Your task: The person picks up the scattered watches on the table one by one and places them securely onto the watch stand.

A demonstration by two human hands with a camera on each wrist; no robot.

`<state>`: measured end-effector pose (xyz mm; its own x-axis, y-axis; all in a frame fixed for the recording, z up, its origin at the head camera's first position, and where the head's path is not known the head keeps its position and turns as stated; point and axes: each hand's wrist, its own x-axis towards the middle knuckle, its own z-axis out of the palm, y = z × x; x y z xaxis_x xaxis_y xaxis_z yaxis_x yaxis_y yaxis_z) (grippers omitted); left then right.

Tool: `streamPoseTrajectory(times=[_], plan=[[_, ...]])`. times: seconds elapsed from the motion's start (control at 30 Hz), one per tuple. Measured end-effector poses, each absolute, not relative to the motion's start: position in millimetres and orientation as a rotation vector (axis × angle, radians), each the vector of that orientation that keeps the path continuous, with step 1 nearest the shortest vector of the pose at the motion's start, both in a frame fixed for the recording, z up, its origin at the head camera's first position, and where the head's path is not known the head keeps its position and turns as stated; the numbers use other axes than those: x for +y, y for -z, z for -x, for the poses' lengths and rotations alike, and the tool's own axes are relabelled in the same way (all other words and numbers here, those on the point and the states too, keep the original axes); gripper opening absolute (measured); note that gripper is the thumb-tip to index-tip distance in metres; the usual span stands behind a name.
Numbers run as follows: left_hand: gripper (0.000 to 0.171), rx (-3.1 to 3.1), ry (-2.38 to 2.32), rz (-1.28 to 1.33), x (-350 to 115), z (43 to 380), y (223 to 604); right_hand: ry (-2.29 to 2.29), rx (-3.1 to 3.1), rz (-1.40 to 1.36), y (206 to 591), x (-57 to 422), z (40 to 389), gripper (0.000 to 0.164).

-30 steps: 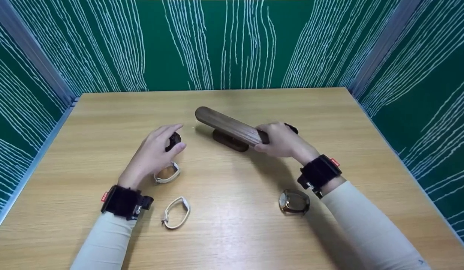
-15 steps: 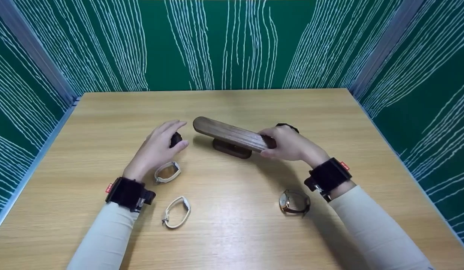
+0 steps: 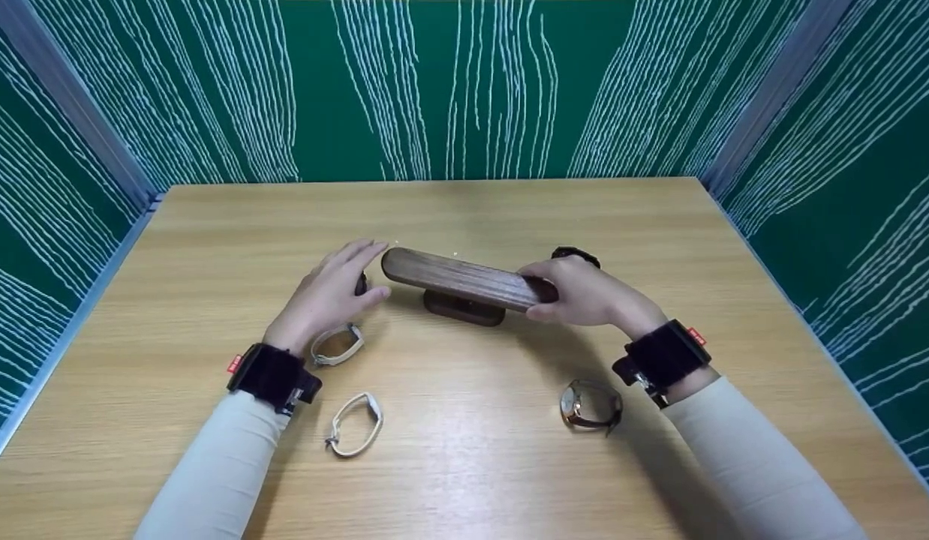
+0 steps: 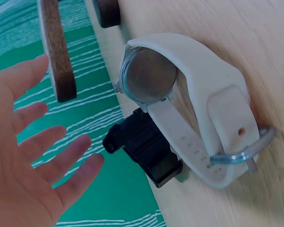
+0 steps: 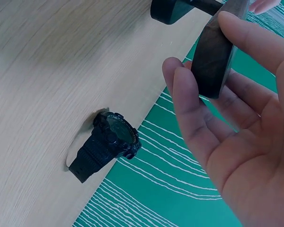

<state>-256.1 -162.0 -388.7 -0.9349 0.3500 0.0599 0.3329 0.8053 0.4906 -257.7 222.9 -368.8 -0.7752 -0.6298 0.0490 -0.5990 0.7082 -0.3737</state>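
A dark wooden T-bar watch stand (image 3: 457, 277), a long rounded bar over a short base (image 3: 464, 308), stands mid-table, slanted. My right hand (image 3: 584, 291) grips the bar's right end; in the right wrist view, thumb and fingers sit on either side of that bar end (image 5: 213, 64). My left hand (image 3: 329, 294) is spread at the bar's left end, fingertips right beside it, holding nothing. Partly hidden behind that hand is a black watch (image 4: 146, 146). Nearer my left wrist a white-strapped watch (image 4: 194, 66) lies on its side.
Beyond my right hand rests another black watch (image 5: 111, 135). Closer to me are a second white-strapped watch (image 3: 356, 424) on the left and a gold-cased watch with a dark strap (image 3: 590, 405) on the right. Green walls border the wooden table (image 3: 464, 480).
The stand's bar has turned, its left end swinging toward me. My right hand has shifted slightly right and toward me with it. My left hand has moved right, closer to the bar's left end.
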Motion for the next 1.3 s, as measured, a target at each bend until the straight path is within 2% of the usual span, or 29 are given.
streamPoseTrajectory(times=[0.37, 1.3], plan=[[0.07, 2.983, -0.731, -0.595, -155.0, 257.4, 392.2, 0.597, 2.807, 1.065, 370.2, 222.5, 256.6, 0.052], [0.058, 3.025, -0.767, -0.713, -145.7, 249.2, 390.1, 0.607, 2.767, 1.052, 376.1, 225.6, 257.6, 0.058]])
